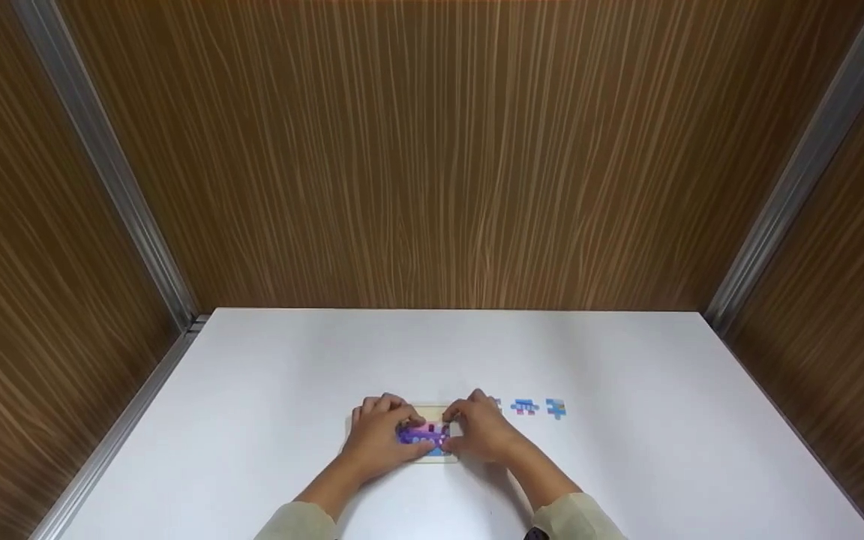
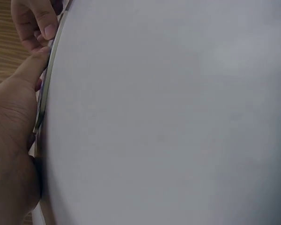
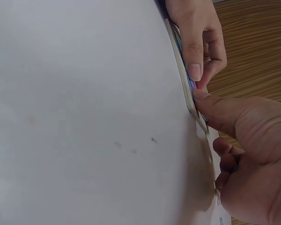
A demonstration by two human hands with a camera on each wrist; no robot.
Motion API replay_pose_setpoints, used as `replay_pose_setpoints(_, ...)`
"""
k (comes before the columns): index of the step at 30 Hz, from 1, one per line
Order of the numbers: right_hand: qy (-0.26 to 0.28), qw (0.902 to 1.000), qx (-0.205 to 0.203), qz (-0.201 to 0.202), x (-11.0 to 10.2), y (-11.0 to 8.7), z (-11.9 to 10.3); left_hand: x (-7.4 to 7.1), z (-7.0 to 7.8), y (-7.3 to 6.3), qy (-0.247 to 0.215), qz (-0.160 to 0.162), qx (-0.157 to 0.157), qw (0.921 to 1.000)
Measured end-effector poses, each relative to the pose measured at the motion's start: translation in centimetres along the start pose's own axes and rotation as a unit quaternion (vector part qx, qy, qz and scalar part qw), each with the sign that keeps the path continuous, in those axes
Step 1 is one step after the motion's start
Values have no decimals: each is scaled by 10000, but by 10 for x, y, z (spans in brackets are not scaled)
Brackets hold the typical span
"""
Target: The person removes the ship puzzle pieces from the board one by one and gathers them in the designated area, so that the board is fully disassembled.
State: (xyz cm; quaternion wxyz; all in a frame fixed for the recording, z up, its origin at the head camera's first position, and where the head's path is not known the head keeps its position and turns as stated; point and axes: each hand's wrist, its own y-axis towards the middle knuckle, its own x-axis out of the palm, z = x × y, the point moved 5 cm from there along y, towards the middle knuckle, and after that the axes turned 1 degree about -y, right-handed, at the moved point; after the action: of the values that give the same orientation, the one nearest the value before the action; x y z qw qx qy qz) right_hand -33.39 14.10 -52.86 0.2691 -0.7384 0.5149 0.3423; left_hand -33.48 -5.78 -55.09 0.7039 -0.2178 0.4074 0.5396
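Observation:
A small jigsaw puzzle board with a pale frame lies flat on the white table, its purple, pink and blue picture partly covered by both hands. My left hand grips the board from its left side, thumb pressed on the lower part of the picture and index finger bent over the upper part. At the right edge, my right hand pinches a puzzle piece between thumb and index finger, within the frame. In the right wrist view the thumb tips of the left hand and right hand come close together over the board's near edge.
To the right of the board lie two loose puzzle pieces, a blue and pink one and a blue one. Another piece shows partly behind the right hand. Wood-grain panels enclose the white table at the back and sides.

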Motion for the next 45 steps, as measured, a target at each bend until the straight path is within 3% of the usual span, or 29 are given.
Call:
replay_pose_setpoints(7,-5,10000,65,-73,2,3,2,1,0,0,10,41,69,10000)
replay_pose_setpoints(14,408,9991,84,7,3,4,4,-1,1,-1,-10,57,105,9999)
replay_pose_setpoints(23,718,9935,-789,389,3,5,2,0,-2,-1,-127,30,96,9999)
replay_pose_setpoints(45,773,9950,-524,345,4,5,5,0,1,-1,-17,121,118,9999)
